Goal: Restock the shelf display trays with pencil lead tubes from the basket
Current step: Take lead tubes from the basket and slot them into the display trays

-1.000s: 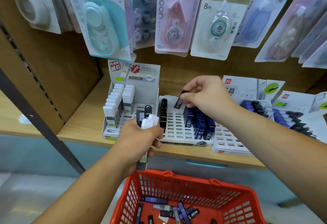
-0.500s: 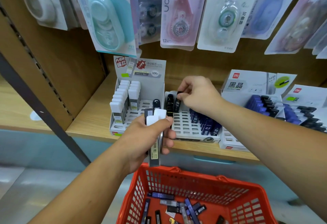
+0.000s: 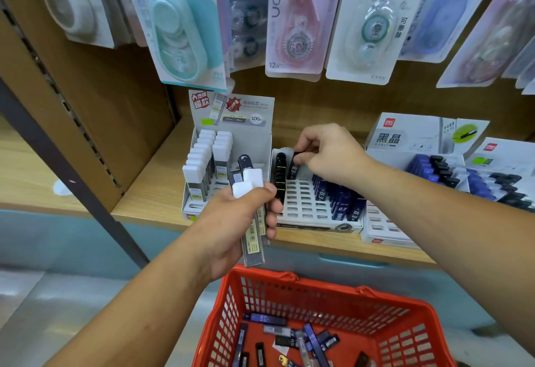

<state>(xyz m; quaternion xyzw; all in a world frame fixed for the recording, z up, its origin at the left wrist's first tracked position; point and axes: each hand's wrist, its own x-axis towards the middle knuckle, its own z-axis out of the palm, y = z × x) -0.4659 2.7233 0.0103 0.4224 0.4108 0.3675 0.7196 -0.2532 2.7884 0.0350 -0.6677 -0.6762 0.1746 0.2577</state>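
Right hand (image 3: 333, 155) pinches a dark lead tube (image 3: 293, 168) at the back-left slots of the middle tray (image 3: 304, 201); left hand (image 3: 240, 221) grips a bundle of tubes (image 3: 252, 239) before that tray's front-left corner — red basket (image 3: 318, 282) below it, loose tubes (image 3: 289, 334) inside.

Basket (image 3: 318, 284) – red moulded plastic, slight gloss, shelf board (image 3: 156, 190) wood-grain laminate, smooth and matt, tray (image 3: 304, 207) white gridded plastic, header card (image 3: 240, 111) printed paperboard, hanging packs (image 3: 292, 33) – clear glossy blister plastic on card, clear tubes (image 3: 253, 242) see-through hard plastic with matt white caps, dark tube (image 3: 294, 167) glossy plastic
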